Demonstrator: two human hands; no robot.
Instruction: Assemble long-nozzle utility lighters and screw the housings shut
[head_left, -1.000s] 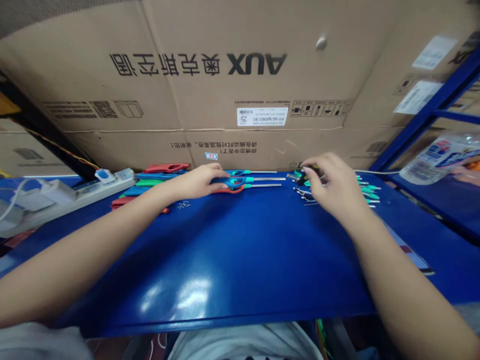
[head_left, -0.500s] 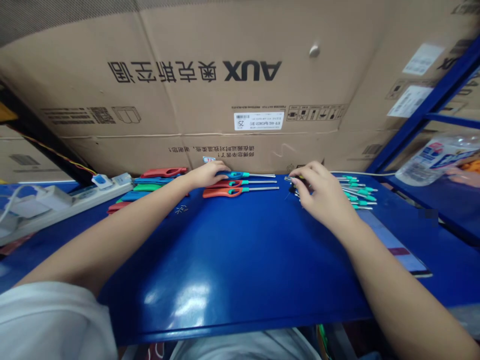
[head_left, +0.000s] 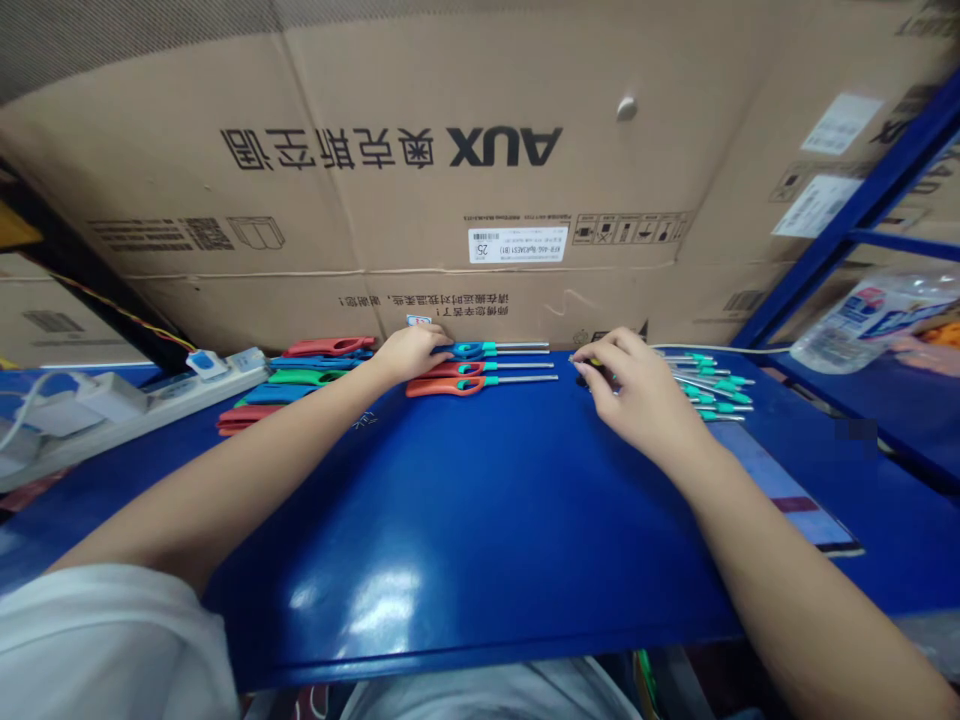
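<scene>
My left hand (head_left: 414, 352) is closed at the handle end of a blue lighter (head_left: 472, 350) lying at the back of the blue table. Just in front of it lie a red lighter (head_left: 469, 369) and an orange lighter (head_left: 454, 387), their metal tubes pointing right. My right hand (head_left: 622, 370) is closed in a pinch to the right of the tube tips, and black and yellow shows between its fingers; what it holds is too hidden to name. Right of that hand lie several metal tubes with green collars (head_left: 716, 385).
Coloured handles (head_left: 304, 377) are piled at the back left, beside a white power strip (head_left: 172, 410). Small metal pins (head_left: 365, 420) lie near my left forearm. A flat panel (head_left: 787, 495) and a clear bottle (head_left: 859, 320) are on the right; cardboard (head_left: 375, 220) stands behind.
My right hand has shifted very slightly, and the small dark thing in it shows less. My left hand stays at the blue lighter, a little further left.
</scene>
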